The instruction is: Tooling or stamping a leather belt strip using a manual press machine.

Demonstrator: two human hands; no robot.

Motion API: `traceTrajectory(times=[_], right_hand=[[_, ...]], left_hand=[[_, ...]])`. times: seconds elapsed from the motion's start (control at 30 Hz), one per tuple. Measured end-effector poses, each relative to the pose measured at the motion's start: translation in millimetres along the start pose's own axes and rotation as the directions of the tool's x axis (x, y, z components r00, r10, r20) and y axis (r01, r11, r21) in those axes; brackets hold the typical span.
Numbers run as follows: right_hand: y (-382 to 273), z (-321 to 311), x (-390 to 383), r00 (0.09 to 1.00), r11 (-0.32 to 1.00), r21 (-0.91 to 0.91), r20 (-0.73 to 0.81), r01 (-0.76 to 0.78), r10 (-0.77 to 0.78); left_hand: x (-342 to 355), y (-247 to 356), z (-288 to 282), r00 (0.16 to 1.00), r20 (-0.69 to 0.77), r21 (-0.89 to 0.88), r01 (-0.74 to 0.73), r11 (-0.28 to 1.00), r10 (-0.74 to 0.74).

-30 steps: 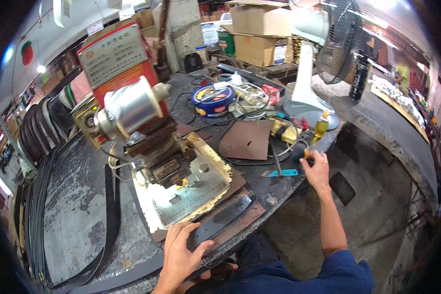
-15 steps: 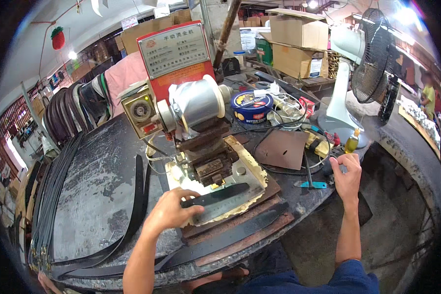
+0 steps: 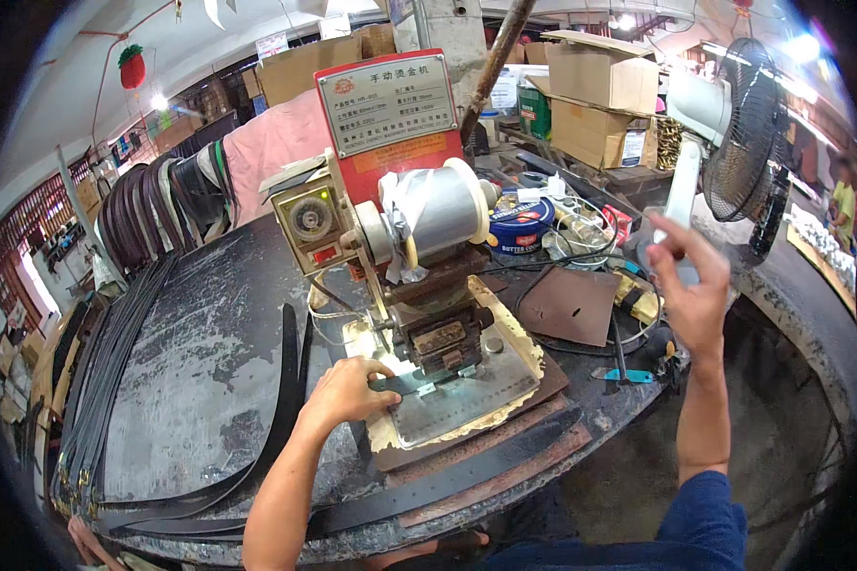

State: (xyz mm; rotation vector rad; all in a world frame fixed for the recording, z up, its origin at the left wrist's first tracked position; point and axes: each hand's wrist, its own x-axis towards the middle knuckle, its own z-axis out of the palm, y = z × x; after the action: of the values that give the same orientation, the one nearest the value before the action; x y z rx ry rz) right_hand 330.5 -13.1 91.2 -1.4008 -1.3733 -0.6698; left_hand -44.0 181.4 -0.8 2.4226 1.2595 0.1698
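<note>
The dark belt strap (image 3: 405, 383) lies crosswise under the stamping press (image 3: 428, 314), pinched by your nearer left hand (image 3: 348, 392); your right hand (image 3: 690, 295) hangs half-open, empty.

Leather belt workshop, hot-stamping press (image 3: 419, 257) on scarred bench (image 3: 200, 362), belt strips (image 3: 114, 381), stacked cartons (image 3: 600, 95), fan (image 3: 743, 143)

Bright, even workshop light; ceiling lamps glare upper right, a small lamp glows under the press, fisheye edges bend and darken.
</note>
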Motion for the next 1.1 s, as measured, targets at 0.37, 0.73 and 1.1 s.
traceTrajectory(times=[0.37, 0.73, 1.1], right_hand=[[-48.5, -26.2, 221.0, 0.922, 0.432, 0.858, -0.114, 0.28, -0.37], [-96.5, -17.7, 302.8, 0.901, 0.137, 0.984, 0.161, -0.115, -0.404], [-86.6, -62.9, 167.0, 0.93, 0.021, 0.992, 0.125, -0.125, -0.345]], left_hand=[[7.5, 13.2, 7.3, 0.998, 0.023, -0.059, -0.065, 0.996, 0.066], [12.8, -4.9, 15.5, 0.987, -0.014, -0.08, -0.16, 0.984, 0.16], [7.5, -13.8, 17.3, 0.979, -0.05, -0.122, -0.204, 0.971, 0.199]])
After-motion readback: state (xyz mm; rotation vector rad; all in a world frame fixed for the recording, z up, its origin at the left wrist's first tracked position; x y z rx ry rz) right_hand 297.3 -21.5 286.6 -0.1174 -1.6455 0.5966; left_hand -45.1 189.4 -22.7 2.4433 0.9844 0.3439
